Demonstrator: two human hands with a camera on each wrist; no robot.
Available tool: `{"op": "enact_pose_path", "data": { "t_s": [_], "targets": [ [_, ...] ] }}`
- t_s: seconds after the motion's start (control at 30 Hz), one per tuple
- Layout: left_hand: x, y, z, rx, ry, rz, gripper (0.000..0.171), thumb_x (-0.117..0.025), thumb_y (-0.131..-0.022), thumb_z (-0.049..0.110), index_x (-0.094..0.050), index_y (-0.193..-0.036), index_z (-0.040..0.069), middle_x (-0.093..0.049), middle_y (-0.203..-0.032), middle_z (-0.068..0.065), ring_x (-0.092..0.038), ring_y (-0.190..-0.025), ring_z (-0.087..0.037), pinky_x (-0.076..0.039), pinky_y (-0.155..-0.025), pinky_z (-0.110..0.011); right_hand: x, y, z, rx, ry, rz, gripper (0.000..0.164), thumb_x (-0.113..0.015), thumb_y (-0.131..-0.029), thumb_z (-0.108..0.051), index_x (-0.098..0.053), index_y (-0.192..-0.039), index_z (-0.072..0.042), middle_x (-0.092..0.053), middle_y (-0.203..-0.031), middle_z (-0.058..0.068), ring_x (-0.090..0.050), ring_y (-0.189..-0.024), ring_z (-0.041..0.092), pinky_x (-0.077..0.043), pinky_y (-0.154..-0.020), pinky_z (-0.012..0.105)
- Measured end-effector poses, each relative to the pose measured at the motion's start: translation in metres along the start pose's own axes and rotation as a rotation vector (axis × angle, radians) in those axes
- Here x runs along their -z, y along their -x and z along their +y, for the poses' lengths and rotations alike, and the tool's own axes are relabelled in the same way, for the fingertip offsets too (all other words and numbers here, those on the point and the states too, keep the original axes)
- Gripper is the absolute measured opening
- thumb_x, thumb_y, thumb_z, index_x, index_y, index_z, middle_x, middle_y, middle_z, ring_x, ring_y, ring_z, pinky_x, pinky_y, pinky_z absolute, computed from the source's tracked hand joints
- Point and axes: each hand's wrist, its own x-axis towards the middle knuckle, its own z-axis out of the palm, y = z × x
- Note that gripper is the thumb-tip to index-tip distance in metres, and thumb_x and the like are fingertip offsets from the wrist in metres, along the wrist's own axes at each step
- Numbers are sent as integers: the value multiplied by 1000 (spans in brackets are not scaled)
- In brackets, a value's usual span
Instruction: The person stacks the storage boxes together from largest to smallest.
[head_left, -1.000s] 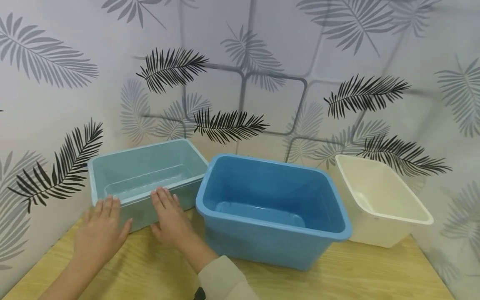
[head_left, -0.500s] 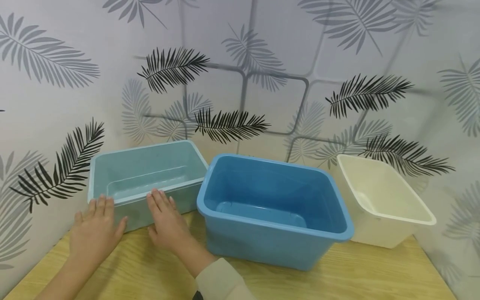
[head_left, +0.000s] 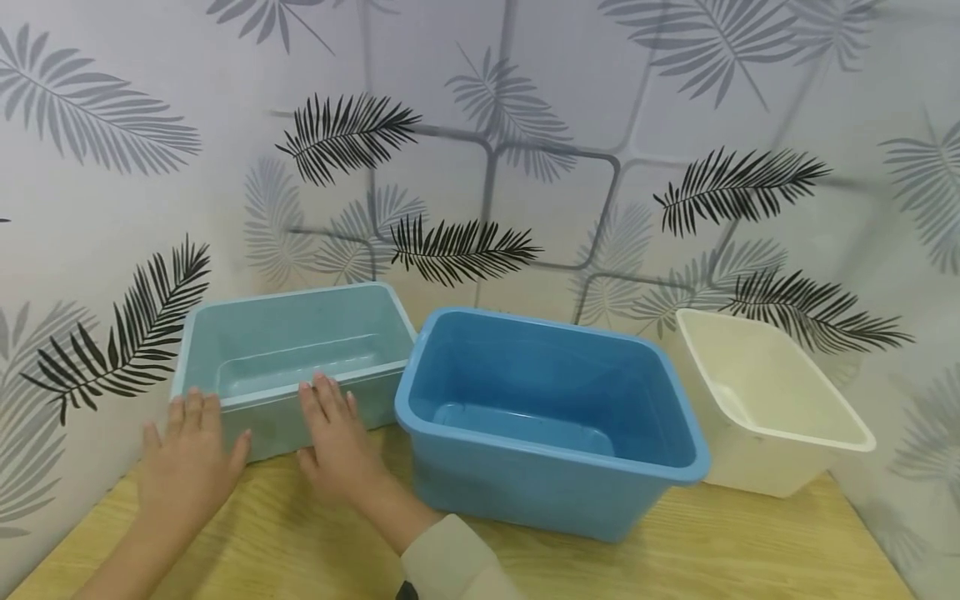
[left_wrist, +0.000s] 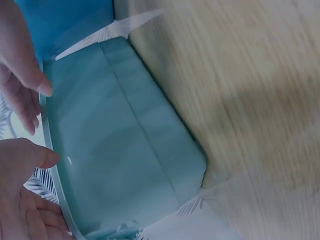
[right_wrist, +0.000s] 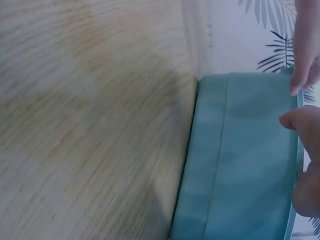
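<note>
An empty pale teal bin [head_left: 279, 423] stands on the wooden table at the left, against the wall. My left hand [head_left: 183, 462] lies at its front left corner, fingers straight and fingertips at the rim. Farther right along the same side, my right hand [head_left: 339, 446] touches the front rim with fingers extended. In the left wrist view, the front wall of the teal bin [left_wrist: 110, 130] fills the middle, with both hands along its rim. The right wrist view shows the thumbs near the rim of the teal bin [right_wrist: 250, 150].
A larger blue bin [head_left: 525, 492] stands right beside the teal one, overlapping its right end in the head view. Farther right is a cream bin [head_left: 757, 462]. Behind them rises a leaf-patterned wall [head_left: 525, 75]. The wooden table [head_left: 720, 558] extends in front.
The teal bin has turned slightly, its front left corner shifting left. My left hand has moved a little left with it. The blue and cream bins stay in place.
</note>
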Motion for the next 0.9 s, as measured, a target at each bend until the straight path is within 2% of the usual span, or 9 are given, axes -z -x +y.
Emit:
{"op": "enact_pose_path", "data": {
  "t_s": [0.13,0.23,0.4,0.53,0.67,0.77,0.8,0.87,0.9],
  "targets": [
    [-6,3,7,-42,-33,88,69,-63,-74,24,-39,-122,-18,-38,-125,-41,-34,-115,-56,-27,-91,-68,1,-1,6,-73,24,71,72,-62,-83,-25,-24,-141,-5,-20,-148,18,-21,-138,31,-30,-108,40],
    [-10,5,14,-102,-69,139,71,-65,-70,25,-40,-123,-16,-41,-124,-40,-36,-114,-56,-30,-91,-66,1,-3,9,-136,44,76,72,-62,-82,-24,-25,-141,-5,-20,-149,18,-17,-138,35,-27,-109,44],
    [-15,6,21,-162,-87,172,71,-66,-68,26,-43,-123,-13,-43,-125,-37,-38,-114,-55,-30,-92,-66,-2,-2,11,-220,-13,75,72,-62,-82,-19,-25,-142,-5,-15,-149,20,-10,-138,40,-24,-109,49],
    [-17,8,21,-163,-94,183,73,-70,-66,27,-45,-122,-12,-44,-126,-35,-39,-115,-53,-31,-91,-66,-5,-1,12,-246,-20,66,70,-62,-83,-18,-26,-141,-6,-17,-148,20,-14,-137,40,-25,-108,48],
    [-18,9,20,-145,-79,157,72,-68,-68,28,-43,-125,-10,-42,-128,-34,-37,-117,-52,-29,-94,-67,-7,0,13,-239,7,71,68,-62,-83,-18,-27,-141,-7,-19,-148,20,-16,-137,40,-28,-108,46],
    [-19,9,18,-153,-68,171,68,-37,-90,49,-43,-124,-10,-42,-127,-34,-38,-116,-52,-29,-93,-67,-7,1,13,-225,16,96,68,-63,-82,-18,-30,-140,-7,-22,-146,21,-19,-136,40,-29,-107,46],
    [-20,9,17,-156,-63,178,74,-23,-92,54,-43,-124,-10,-43,-127,-34,-37,-116,-52,-29,-92,-67,-7,1,12,-221,24,105,67,-64,-82,-18,-31,-139,-7,-24,-146,21,-20,-135,40,-30,-106,46],
    [-20,9,15,-167,-59,205,90,3,-88,59,-44,-123,-10,-44,-126,-34,-39,-115,-51,-30,-91,-67,-8,2,12,-211,39,123,67,-64,-81,-18,-32,-138,-7,-26,-145,21,-23,-135,40,-31,-106,45],
    [-20,9,14,-173,-57,217,90,3,-88,59,-44,-122,-10,-45,-125,-34,-39,-115,-51,-31,-90,-67,-8,2,12,-205,45,132,67,-65,-80,-18,-33,-138,-7,-28,-144,21,-24,-134,40,-32,-105,45]
  ]
}}
